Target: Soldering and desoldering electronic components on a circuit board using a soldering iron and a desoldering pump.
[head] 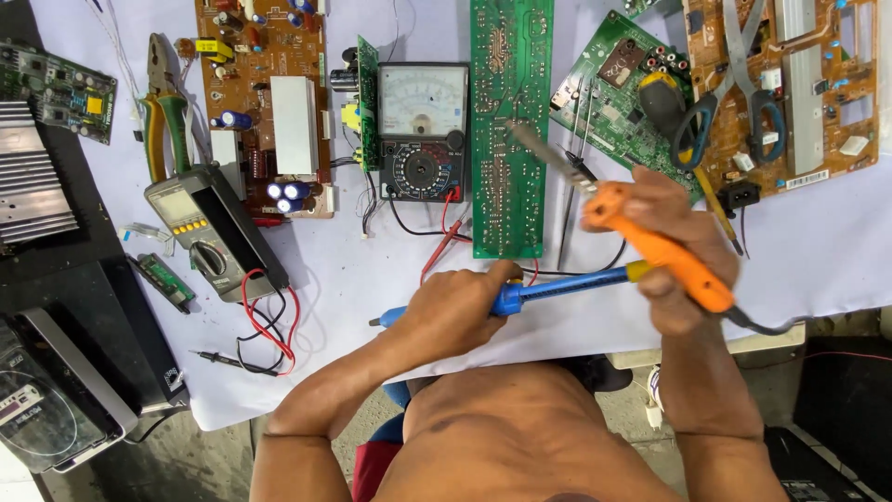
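While the right hand wraps its fingers around the orange handle of a soldering iron, the metal tip points up and left toward a long green circuit board lying on the white-covered table. Nearer, the left hand is closed around a blue tool with a yellow collar, lying across the table's near edge. Left of the board sits a black dial meter, and farther left a grey digital meter. Scissors rest at far right.
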